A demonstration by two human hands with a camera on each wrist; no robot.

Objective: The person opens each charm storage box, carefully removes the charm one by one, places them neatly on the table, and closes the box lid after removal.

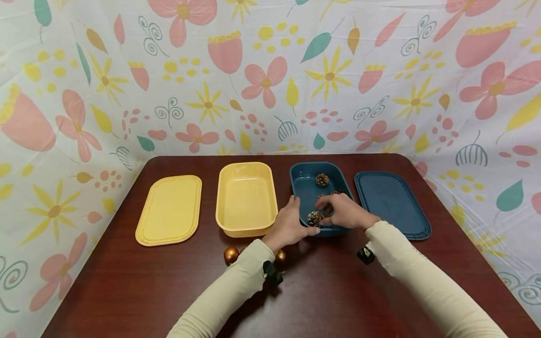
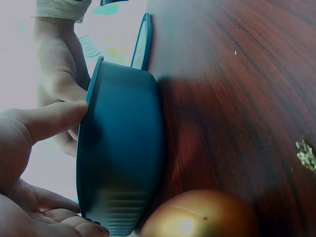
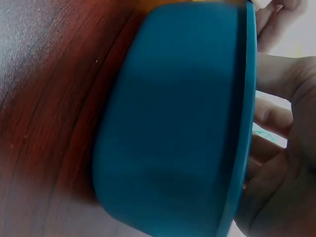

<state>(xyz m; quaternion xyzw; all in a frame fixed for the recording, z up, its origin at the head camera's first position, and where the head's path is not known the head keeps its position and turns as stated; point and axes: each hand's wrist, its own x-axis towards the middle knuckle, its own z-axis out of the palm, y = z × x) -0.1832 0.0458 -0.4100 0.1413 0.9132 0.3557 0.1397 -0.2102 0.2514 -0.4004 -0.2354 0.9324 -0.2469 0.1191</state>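
A blue plastic container (image 1: 302,180) holds several pine cones. My right hand (image 1: 347,211) reaches over its right rim and pinches a pine cone (image 1: 316,218) at the near end. Farther back in the container lies another pine cone (image 1: 322,180); others are partly hidden by the right hand. My left hand (image 1: 289,226) spans the near left corner, its thumb and fairly straight fingers resting on the rim. The left wrist view has this thumb on the rim of the blue container (image 2: 123,128). In the right wrist view the container's wall (image 3: 168,113) hides the right fingertips.
Left of the blue container stands a yellow container (image 1: 246,202), with a yellow lid (image 1: 170,210) beyond it. A blue lid (image 1: 393,204) lies at the right. Shiny copper (image 1: 231,255) and gold ornaments (image 1: 281,256) sit near the left forearm. A patterned cloth hangs behind the table.
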